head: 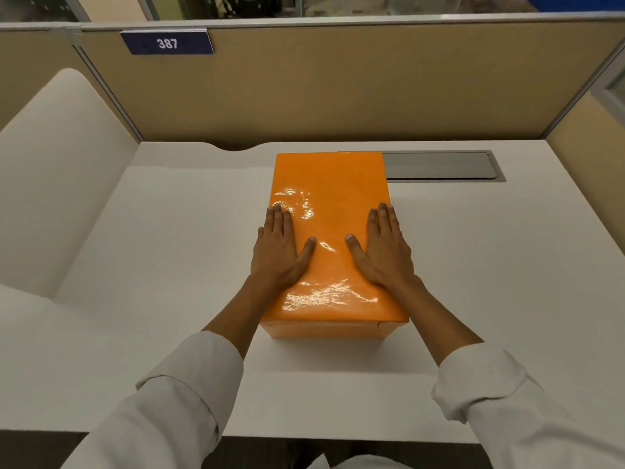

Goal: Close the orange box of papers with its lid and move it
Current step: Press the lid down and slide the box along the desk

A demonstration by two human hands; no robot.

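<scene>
The orange box (pixel 329 328) stands in the middle of the white desk (pixel 169 265), with its glossy orange lid (pixel 329 184) seated on top and covering it; no papers show. My left hand (pixel 280 248) lies flat on the lid's left edge, fingers straight and pointing away from me, thumb spread inward. On the lid's right edge my right hand (pixel 385 248) rests flat in the same way. Both palms press on the lid and neither hand curls around anything.
A grey metal cable hatch (pixel 439 165) is set into the desk behind the box at the right. Beige partition walls (pixel 338 89) close the desk at back and right; a blue tag reading 387 (pixel 167 43) hangs on the back one. A white curved divider (pixel 50 181) stands left.
</scene>
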